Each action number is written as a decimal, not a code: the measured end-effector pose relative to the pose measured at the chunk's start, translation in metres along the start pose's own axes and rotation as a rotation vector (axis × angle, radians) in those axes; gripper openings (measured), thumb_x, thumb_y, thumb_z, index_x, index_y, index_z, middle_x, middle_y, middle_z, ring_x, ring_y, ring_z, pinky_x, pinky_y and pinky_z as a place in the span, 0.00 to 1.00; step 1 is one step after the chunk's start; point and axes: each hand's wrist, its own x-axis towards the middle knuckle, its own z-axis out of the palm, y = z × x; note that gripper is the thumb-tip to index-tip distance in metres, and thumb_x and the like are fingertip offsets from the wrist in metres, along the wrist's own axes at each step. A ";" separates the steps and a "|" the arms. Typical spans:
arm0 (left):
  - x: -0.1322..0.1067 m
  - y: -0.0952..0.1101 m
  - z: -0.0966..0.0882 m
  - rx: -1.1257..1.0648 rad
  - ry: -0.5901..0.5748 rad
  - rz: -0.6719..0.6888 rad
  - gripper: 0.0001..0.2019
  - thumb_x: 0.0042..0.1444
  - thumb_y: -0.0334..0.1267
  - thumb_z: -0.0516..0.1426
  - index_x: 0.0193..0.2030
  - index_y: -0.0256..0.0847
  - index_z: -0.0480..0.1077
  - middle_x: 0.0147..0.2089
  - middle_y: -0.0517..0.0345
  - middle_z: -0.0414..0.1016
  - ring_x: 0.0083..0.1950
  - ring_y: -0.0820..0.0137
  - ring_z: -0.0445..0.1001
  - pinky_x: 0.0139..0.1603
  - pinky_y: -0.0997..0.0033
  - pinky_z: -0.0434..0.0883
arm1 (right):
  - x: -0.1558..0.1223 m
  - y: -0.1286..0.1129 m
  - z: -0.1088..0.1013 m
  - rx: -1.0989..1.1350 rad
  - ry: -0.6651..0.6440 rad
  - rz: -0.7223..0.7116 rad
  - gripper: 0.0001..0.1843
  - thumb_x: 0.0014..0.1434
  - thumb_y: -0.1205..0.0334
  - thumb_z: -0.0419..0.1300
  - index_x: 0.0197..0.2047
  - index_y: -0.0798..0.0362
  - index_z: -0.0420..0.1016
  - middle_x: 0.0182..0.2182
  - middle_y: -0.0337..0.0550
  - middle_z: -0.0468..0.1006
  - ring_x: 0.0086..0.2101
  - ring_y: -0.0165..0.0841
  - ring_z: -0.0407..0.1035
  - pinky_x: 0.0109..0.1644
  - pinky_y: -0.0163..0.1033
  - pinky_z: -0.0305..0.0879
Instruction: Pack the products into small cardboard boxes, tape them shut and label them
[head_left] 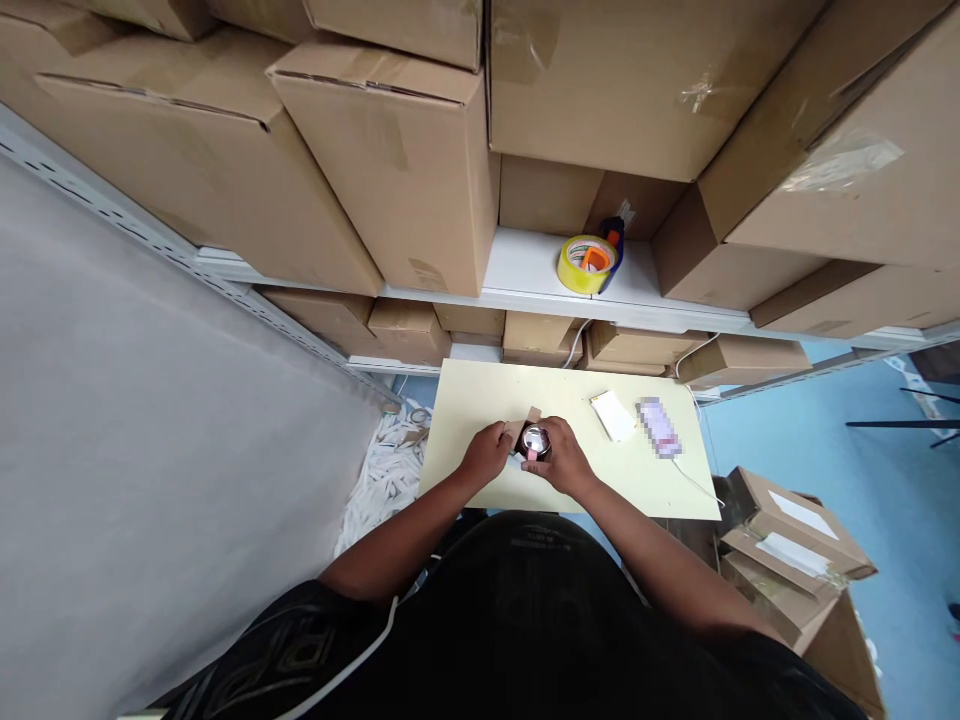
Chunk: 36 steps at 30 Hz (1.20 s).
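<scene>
Sitting at the middle of the near edge of the pale yellow bench (pixel 480 400), a small round shiny object (pixel 535 440) is caught between both hands. Left hand (pixel 486 455) curls around its left side, fingers closed on a bit of brown cardboard (pixel 521 425) that sticks up beside it. Right hand (pixel 564 458) wraps the right side, fingers bent in against the object; what exactly it is, too small to tell. Out to the right on the bench, a white card (pixel 613 415), then a blurred pinkish item (pixel 658 427) with a thin white cable (pixel 694 480) trailing off the edge. Past the bench, a white shelf (pixel 525 265) carries a yellow tape roll (pixel 587 264), hemmed in by stacked cardboard boxes (pixel 390 150) above and below. Left, a grey wall (pixel 150 450), with a heap of white scraps (pixel 386 480) on the floor beside the bench. Right, blue floor (pixel 825 440) and open cartons (pixel 795 550) close by the bench corner.
</scene>
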 end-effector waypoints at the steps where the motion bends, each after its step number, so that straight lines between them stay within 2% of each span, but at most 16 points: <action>1: 0.000 -0.001 0.000 0.001 -0.005 0.004 0.10 0.64 0.38 0.50 0.30 0.43 0.64 0.30 0.60 0.73 0.35 0.66 0.73 0.36 0.69 0.64 | 0.002 0.003 -0.003 0.011 -0.037 -0.021 0.42 0.49 0.46 0.76 0.62 0.51 0.66 0.58 0.56 0.67 0.59 0.50 0.64 0.62 0.57 0.66; 3: 0.001 -0.003 0.001 0.000 -0.013 0.019 0.10 0.64 0.38 0.50 0.30 0.43 0.64 0.30 0.60 0.72 0.35 0.66 0.73 0.36 0.69 0.64 | 0.006 0.008 -0.008 0.031 -0.083 -0.041 0.41 0.50 0.47 0.76 0.61 0.50 0.67 0.58 0.55 0.66 0.58 0.48 0.65 0.60 0.55 0.68; 7: 0.004 -0.003 0.001 0.025 -0.031 0.061 0.12 0.66 0.40 0.49 0.31 0.43 0.64 0.30 0.59 0.72 0.35 0.66 0.72 0.36 0.68 0.63 | 0.015 0.011 -0.016 0.027 -0.129 -0.009 0.31 0.53 0.49 0.74 0.56 0.47 0.72 0.53 0.49 0.69 0.50 0.43 0.70 0.53 0.50 0.73; 12: 0.007 -0.001 -0.001 0.023 -0.037 0.072 0.12 0.66 0.41 0.49 0.31 0.43 0.65 0.32 0.58 0.72 0.36 0.65 0.72 0.37 0.67 0.64 | 0.018 0.006 -0.026 0.008 -0.219 -0.096 0.42 0.51 0.48 0.75 0.65 0.46 0.67 0.57 0.52 0.67 0.55 0.46 0.68 0.56 0.52 0.72; 16: 0.009 -0.001 0.000 0.017 -0.044 0.079 0.12 0.66 0.42 0.49 0.32 0.43 0.65 0.32 0.59 0.72 0.36 0.65 0.72 0.37 0.67 0.64 | 0.014 0.001 -0.030 -0.016 -0.214 -0.083 0.31 0.59 0.51 0.68 0.64 0.45 0.69 0.56 0.52 0.67 0.53 0.44 0.70 0.54 0.49 0.73; 21: 0.010 0.000 0.000 0.016 -0.044 0.078 0.13 0.67 0.42 0.48 0.32 0.42 0.66 0.32 0.59 0.72 0.36 0.66 0.71 0.36 0.68 0.63 | 0.015 -0.009 -0.022 -0.233 -0.178 -0.042 0.30 0.60 0.53 0.66 0.64 0.48 0.69 0.56 0.54 0.69 0.51 0.45 0.71 0.50 0.48 0.74; 25: 0.012 -0.001 -0.001 0.018 -0.052 0.077 0.12 0.66 0.41 0.49 0.33 0.42 0.66 0.33 0.58 0.73 0.36 0.66 0.72 0.36 0.68 0.63 | 0.021 -0.015 -0.025 -0.398 -0.233 -0.113 0.26 0.63 0.51 0.62 0.62 0.49 0.71 0.56 0.55 0.72 0.48 0.46 0.74 0.47 0.47 0.73; 29: 0.014 -0.002 -0.001 0.045 -0.075 0.082 0.11 0.66 0.40 0.49 0.32 0.43 0.64 0.32 0.58 0.73 0.36 0.65 0.72 0.36 0.68 0.64 | 0.033 -0.018 -0.038 -0.472 -0.347 -0.182 0.23 0.64 0.52 0.60 0.60 0.50 0.73 0.59 0.56 0.73 0.40 0.43 0.76 0.42 0.45 0.72; 33: 0.015 -0.003 0.002 0.057 -0.065 0.076 0.10 0.65 0.39 0.50 0.31 0.43 0.63 0.31 0.58 0.72 0.35 0.65 0.73 0.36 0.68 0.64 | 0.042 -0.015 -0.049 -0.509 -0.449 -0.269 0.24 0.60 0.58 0.63 0.59 0.50 0.74 0.57 0.55 0.75 0.41 0.45 0.76 0.41 0.44 0.71; 36: 0.014 -0.003 0.004 0.043 -0.086 0.077 0.11 0.65 0.39 0.50 0.31 0.43 0.63 0.31 0.58 0.73 0.35 0.65 0.73 0.36 0.68 0.64 | 0.041 -0.010 -0.052 -0.461 -0.463 -0.292 0.20 0.61 0.59 0.64 0.57 0.47 0.75 0.58 0.53 0.74 0.43 0.44 0.75 0.43 0.44 0.70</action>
